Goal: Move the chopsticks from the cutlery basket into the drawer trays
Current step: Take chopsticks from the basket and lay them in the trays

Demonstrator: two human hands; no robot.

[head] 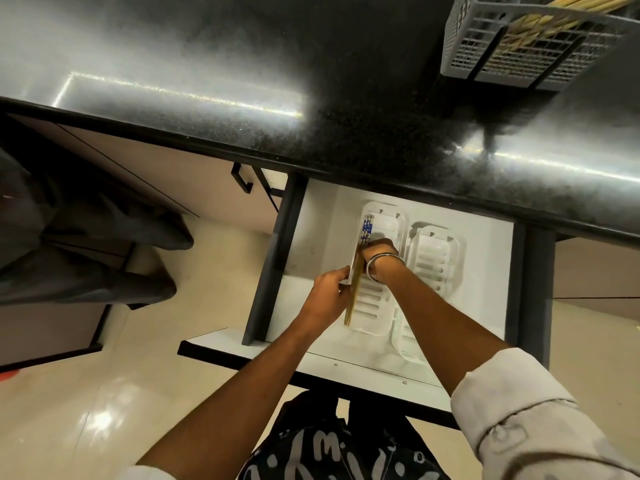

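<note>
Both hands at frame centre: left hand [329, 296] and right hand [377, 252], each grip grasping chopsticks [355, 289], lying in left tray [372, 306] of drawer [485, 271]. Basket [519, 46] sitting upper right on tabletop [242, 98], holding more.

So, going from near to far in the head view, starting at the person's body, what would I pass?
Drawer front edge → left hand → right hand, both gripping the chopsticks over the left tray → black countertop → cutlery basket.
</note>
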